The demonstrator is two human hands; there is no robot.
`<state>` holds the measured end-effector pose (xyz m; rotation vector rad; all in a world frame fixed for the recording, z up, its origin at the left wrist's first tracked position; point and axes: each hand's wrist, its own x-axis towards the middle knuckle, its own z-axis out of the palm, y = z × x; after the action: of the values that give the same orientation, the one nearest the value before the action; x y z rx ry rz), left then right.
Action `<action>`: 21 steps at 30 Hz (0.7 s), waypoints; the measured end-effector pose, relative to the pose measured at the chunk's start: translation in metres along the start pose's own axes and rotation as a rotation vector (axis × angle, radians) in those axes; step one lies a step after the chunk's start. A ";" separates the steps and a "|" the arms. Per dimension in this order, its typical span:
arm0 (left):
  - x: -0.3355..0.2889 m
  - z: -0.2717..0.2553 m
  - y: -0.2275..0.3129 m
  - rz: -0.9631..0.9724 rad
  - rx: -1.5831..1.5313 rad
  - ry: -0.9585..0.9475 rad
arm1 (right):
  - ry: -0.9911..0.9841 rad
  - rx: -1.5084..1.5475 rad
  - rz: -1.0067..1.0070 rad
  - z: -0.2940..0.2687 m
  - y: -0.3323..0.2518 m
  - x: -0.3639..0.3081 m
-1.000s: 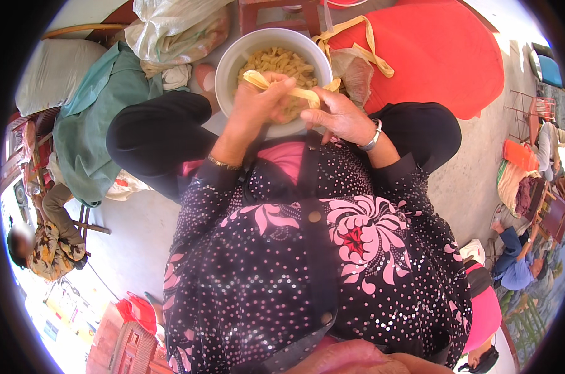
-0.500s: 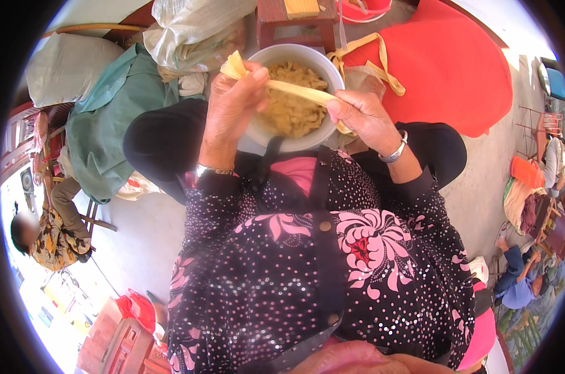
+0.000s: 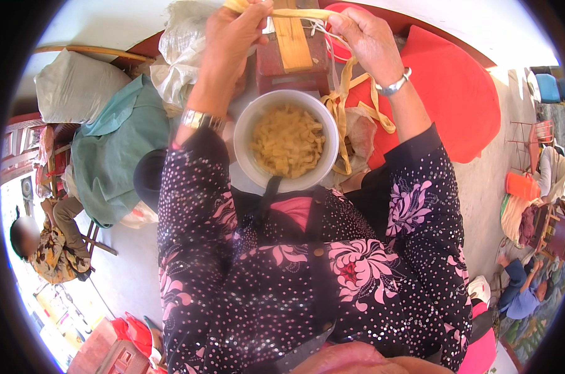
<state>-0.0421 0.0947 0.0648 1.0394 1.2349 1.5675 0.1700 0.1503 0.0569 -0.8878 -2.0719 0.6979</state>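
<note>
A long pale yellow flat strip (image 3: pixel 301 13) is stretched between my hands at the far edge of the view, above a stool. My left hand (image 3: pixel 231 38) pinches one end, which runs out of the picture at the top. My right hand (image 3: pixel 371 48) grips the strip farther along between thumb and fingers. More of the same yellow band (image 3: pixel 341 112) lies in loops beside the bowl. Between my knees, below my hands, is a white bowl (image 3: pixel 241 128) filled with short yellowish pieces (image 3: pixel 287 142) in what looks like liquid.
A reddish-brown stool (image 3: pixel 273 80) with a wooden slat (image 3: pixel 293 43) stands beyond the bowl. To the right spreads a large red round thing (image 3: pixel 444 93); to the left are a whitish sack (image 3: pixel 176 68) and green cloth (image 3: pixel 117 156). Other people sit at both sides.
Both hands have moved forward and up, carrying the strip from over the bowl to above the stool. The strip is still held taut, and the bowl appears lower in view.
</note>
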 end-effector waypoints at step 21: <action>-0.166 -0.026 -0.107 -0.676 0.279 -0.435 | -0.403 0.468 0.128 0.070 -0.053 -0.156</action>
<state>-0.0058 -0.0560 -0.0610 0.9283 1.3238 0.6280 0.1674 -0.0148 -0.0110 -0.6480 -2.0609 1.4591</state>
